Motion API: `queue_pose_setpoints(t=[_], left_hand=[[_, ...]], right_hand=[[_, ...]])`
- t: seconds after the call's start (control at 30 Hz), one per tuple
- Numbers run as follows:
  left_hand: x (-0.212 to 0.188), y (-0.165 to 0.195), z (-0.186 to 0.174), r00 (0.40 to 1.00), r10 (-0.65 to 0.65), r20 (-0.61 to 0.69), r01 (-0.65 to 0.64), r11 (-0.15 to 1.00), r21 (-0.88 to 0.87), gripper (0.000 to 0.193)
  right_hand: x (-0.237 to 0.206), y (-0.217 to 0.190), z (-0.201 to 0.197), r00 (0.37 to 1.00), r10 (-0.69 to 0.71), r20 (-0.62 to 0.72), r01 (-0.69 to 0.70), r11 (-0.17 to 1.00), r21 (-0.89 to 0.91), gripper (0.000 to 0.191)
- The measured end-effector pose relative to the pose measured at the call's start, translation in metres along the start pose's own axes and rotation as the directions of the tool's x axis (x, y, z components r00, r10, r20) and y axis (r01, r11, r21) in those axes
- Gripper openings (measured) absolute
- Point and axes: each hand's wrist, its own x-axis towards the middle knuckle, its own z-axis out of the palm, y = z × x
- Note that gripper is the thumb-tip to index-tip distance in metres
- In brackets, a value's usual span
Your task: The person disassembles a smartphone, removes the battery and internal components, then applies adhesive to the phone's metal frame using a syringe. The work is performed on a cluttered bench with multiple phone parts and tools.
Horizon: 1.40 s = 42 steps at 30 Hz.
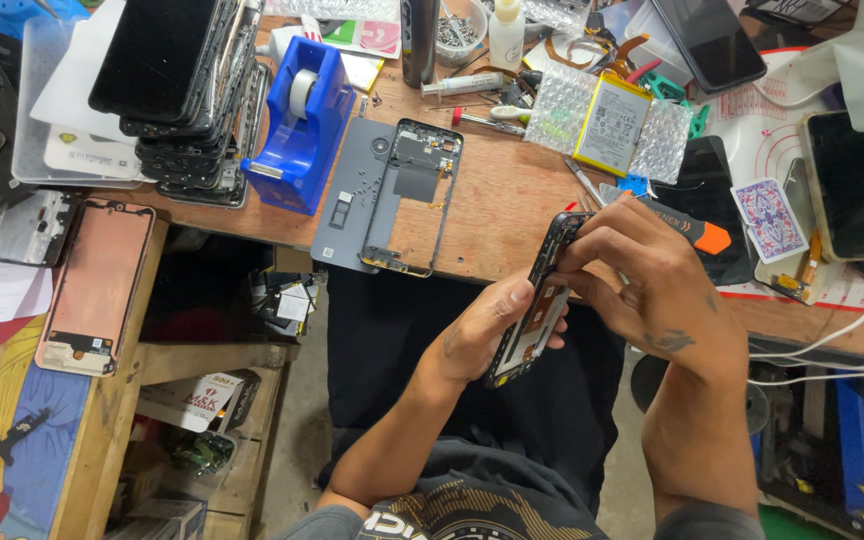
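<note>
Head view looks down on two bare hands working over the lap, just off the near edge of the wooden tabletop (pixel 512 215). Left hand (pixel 482 335) cradles an opened phone (pixel 537 305) from below, its grip closed around the lower half with the thumb pressed on the near edge. Right hand (pixel 642 275) covers the phone's upper end, its fingers curled and pinching at the top corner; whatever small part they press is hidden. The phone stands tilted, its exposed inside facing the right hand.

Just beyond the right grip lies an orange-tipped pry tool (pixel 697 232). Farther out from it sits a flat battery (pixel 612 125) on bubble wrap. Left of the grips, well apart, a bare phone frame (pixel 414 200) rests on a grey back cover (pixel 347 200), beside a blue tape dispenser (pixel 302 125).
</note>
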Motion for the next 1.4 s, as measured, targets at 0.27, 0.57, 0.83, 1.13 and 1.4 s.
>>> queue_pose_setpoints(t=[0.27,0.57,0.83,1.13,1.4], left_hand=[[0.001,0.0,-0.001,1.0,0.0,0.006,0.0,1.0,-0.008,0.082],[0.001,0.003,0.001,1.0,0.018,0.011,-0.018,1.0,0.008,0.084],[0.002,0.004,0.0,1.0,0.0,0.004,0.0,1.0,-0.001,0.082],[0.0,-0.005,-0.007,1.0,0.022,0.008,-0.021,0.999,-0.037,0.08],[-0.002,-0.021,-0.015,0.995,0.093,0.021,-0.087,0.979,-0.186,0.066]], right_hand=[[-0.001,0.002,0.0,1.0,0.001,0.018,-0.001,1.0,-0.001,0.025],[-0.002,0.002,0.002,1.0,0.004,0.013,-0.004,1.0,-0.019,0.025],[-0.002,0.002,0.003,1.0,-0.026,0.006,0.027,0.999,-0.034,0.025],[-0.004,0.001,0.008,1.0,-0.029,-0.012,0.028,0.999,-0.028,0.025],[-0.004,-0.005,0.017,0.983,-0.059,-0.176,0.054,0.998,-0.038,0.032]])
